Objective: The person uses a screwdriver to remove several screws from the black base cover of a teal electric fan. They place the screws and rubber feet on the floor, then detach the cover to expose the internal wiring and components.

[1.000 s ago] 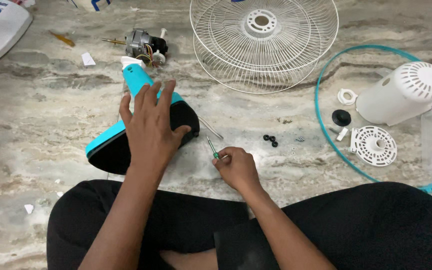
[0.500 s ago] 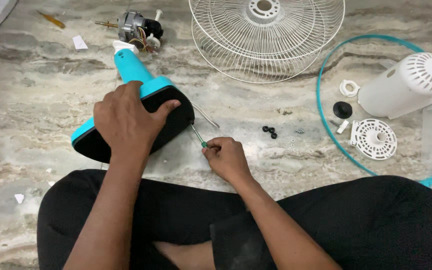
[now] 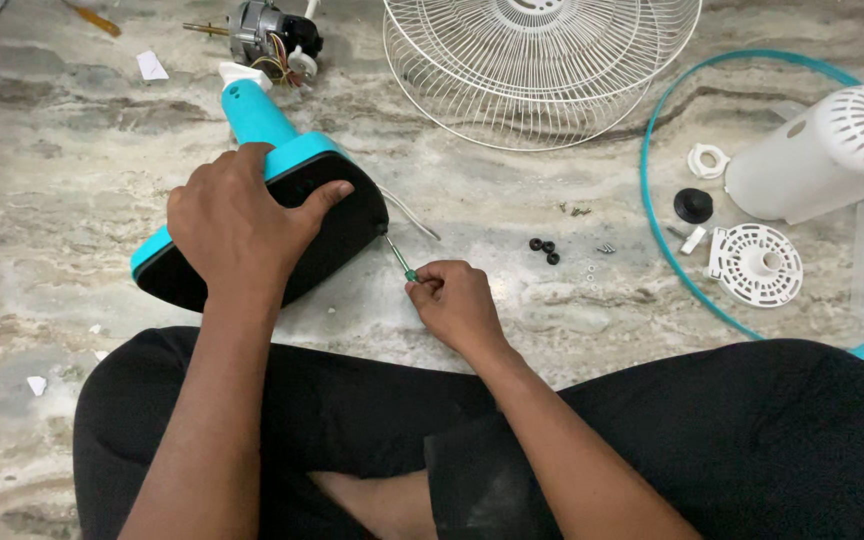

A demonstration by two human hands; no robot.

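Observation:
My left hand (image 3: 237, 222) grips the black underside of a teal fan base (image 3: 277, 195) that lies tilted on the marble floor, its teal neck pointing away from me. My right hand (image 3: 455, 302) pinches a small green-handled screwdriver (image 3: 400, 259). The screwdriver's metal tip touches the right edge of the black underside. A thin grey cord (image 3: 410, 215) runs out from that same edge.
White wire fan guards (image 3: 542, 62) lie ahead. A fan motor (image 3: 270, 37) sits at the upper left. To the right are a teal ring (image 3: 664, 226), a white motor cover (image 3: 817, 155), a round white vented plate (image 3: 755, 264), black rubber washers (image 3: 543, 247) and small screws. My crossed legs fill the bottom.
My left hand closed from flat fingers into a grip on the base. My right hand brought the screwdriver left until its tip met the base's edge. The view shifted downward slightly.

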